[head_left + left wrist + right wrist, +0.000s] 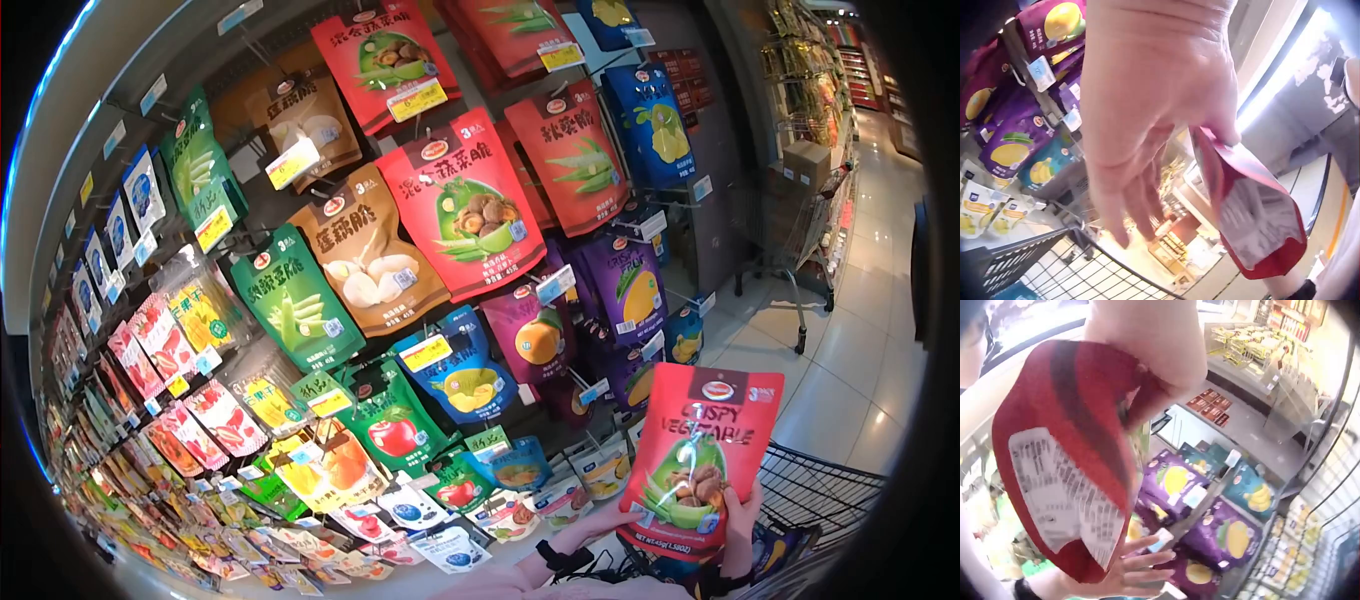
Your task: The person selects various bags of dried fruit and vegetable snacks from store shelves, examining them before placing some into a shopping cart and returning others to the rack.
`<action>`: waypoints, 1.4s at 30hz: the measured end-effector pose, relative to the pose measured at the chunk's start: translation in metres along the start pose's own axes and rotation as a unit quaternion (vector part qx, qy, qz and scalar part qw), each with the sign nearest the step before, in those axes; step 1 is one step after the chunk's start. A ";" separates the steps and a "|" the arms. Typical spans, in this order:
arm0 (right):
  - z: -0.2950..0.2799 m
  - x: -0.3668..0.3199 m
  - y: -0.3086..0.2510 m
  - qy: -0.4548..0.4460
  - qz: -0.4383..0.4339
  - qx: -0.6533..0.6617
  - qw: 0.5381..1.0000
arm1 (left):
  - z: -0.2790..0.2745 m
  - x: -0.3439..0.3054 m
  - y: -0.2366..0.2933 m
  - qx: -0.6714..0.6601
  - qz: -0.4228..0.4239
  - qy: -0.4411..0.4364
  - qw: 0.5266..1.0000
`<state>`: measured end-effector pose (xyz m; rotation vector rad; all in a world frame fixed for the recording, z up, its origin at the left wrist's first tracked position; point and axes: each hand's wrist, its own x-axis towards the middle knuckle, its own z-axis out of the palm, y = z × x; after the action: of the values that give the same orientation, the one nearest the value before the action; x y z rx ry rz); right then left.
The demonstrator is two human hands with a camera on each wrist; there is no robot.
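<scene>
A red pouch of vegetable crisps (700,440), printed "Crispy Vegetable", is held up at the lower right of the head view, front facing the camera. My right hand (741,520) grips its lower right edge, the thumb on the front. In the right wrist view, the right hand (1150,344) shows at the top, over the red pouch (1066,381) with its white label panel. The left hand (612,515) is at the pouch's lower left edge. In the left wrist view, the left hand's (1154,106) fingers extend loosely, its thumb at the edge of the pouch (1254,206).
A rack of hanging snack pouches fills the left and middle, including a matching red pouch (475,205), a brown pouch (365,250) and a green pouch (295,300). A black wire shopping cart (830,490) stands at the lower right. Beyond lies a tiled aisle floor (865,350) with another cart (800,235).
</scene>
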<state>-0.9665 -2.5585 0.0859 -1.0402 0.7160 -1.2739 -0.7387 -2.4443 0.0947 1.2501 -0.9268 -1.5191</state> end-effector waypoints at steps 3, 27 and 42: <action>0.048 0.007 -0.034 -0.040 -0.039 -0.022 0.998 | -0.021 -0.018 0.021 -0.009 0.046 0.016 0.999; 0.067 -0.035 -0.048 -0.333 0.120 -0.057 0.934 | -0.082 -0.133 0.389 0.066 0.506 0.400 0.761; 0.021 -0.033 -0.026 -0.145 0.063 -0.139 0.978 | -0.108 -0.125 0.642 0.142 0.646 0.485 0.572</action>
<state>-0.9642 -2.5206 0.1141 -1.3538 0.7342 -0.9027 -0.5039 -2.5051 0.7119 0.8942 -0.8805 0.5343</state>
